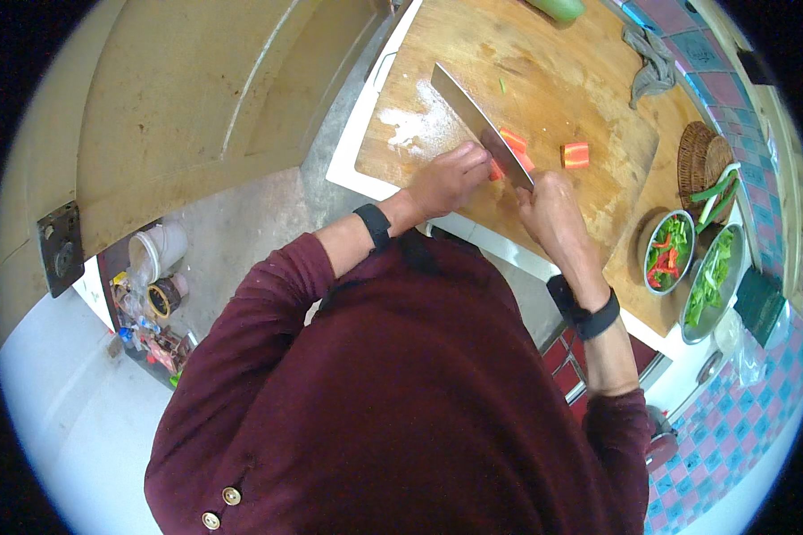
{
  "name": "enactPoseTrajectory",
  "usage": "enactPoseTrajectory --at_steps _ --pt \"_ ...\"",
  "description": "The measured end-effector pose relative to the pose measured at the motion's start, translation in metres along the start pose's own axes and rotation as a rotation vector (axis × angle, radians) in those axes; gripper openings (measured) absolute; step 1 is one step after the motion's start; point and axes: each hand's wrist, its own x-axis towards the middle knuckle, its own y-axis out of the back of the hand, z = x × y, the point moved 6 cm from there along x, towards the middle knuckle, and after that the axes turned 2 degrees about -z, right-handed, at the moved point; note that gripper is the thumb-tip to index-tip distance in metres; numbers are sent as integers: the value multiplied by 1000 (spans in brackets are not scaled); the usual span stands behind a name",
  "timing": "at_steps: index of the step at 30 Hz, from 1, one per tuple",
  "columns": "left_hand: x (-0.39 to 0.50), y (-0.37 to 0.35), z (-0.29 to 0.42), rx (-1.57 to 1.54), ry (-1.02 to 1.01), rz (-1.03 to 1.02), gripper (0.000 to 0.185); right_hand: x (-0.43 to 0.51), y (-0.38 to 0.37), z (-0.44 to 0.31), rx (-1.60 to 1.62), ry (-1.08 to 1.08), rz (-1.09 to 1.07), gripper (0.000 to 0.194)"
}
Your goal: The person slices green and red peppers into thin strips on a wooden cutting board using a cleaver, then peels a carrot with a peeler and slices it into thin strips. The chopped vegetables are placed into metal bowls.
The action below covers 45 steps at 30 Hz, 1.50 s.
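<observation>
My right hand (554, 208) is closed around the handle of a kitchen cleaver (472, 114). Its long blade points away to the upper left over a wooden cutting board (441, 50). On the blade's left, my left hand (450, 179) has curled fingers against an orange-red carrot piece (496, 171), partly hidden by the fingers and blade. More cut carrot (514, 140) lies just right of the blade, touching or very near it. A separate carrot chunk (575, 155) sits farther right on the board.
At the right stand a metal bowl (646, 274) of green and red pepper pieces and an oval dish (735, 294) of chopped greens. Scallions (716, 194) lie by a wicker basket (690, 164). A grey cloth (649, 63) and green vegetable (559, 8) are farther back. A wooden door (201, 87) stands left.
</observation>
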Motion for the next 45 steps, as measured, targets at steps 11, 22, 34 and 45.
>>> enactPoseTrajectory --at_steps 11,22,34,45 --pt "-2 3 4 30 -48 11 17 -2 3 -8 27 -34 -28 24" --pt "-2 4 3 15 -76 41 20 2 -10 0 44 -9 -3 19" --pt "-3 6 5 23 -151 102 24 -15 9 7 145 -72 -20 28" --pt "-4 2 3 13 -112 38 22 -5 1 0 -10 -59 -83 19"
